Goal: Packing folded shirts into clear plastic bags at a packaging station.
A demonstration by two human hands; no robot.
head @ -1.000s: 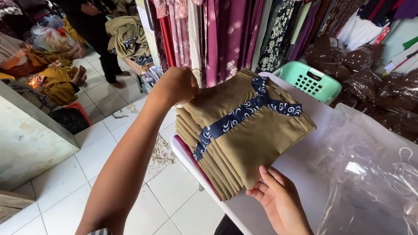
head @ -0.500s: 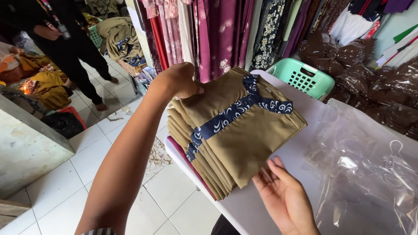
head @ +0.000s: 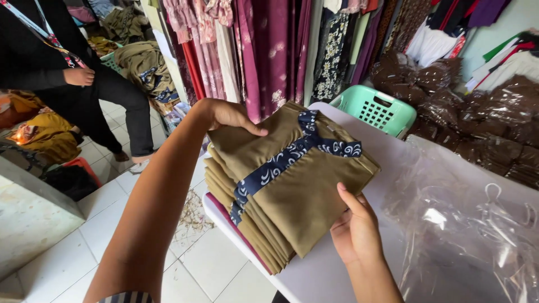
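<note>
Both hands are squaring up the stack of folded olive-tan garments with navy patterned trim (head: 292,179) on the white table (head: 337,275). Since a second ago the left hand (head: 227,115) has slid flat onto the far top corner, while the right hand (head: 355,227) cups the near edge (fingers open, not pinching). Clear plastic bags (head: 466,219) lie just beside, so the stack looks more lined up now.

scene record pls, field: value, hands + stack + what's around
left hand: flat on the far corner of the stack of folded olive garments
right hand: against the stack's near edge
stack: several folded pieces, navy patterned band across the top one
surface: white table, stack at its edge
beside stack: clear plastic bags
behind: green basket, hanging fabrics, brown packed bundles
other person: standing at left on the tile floor
</note>
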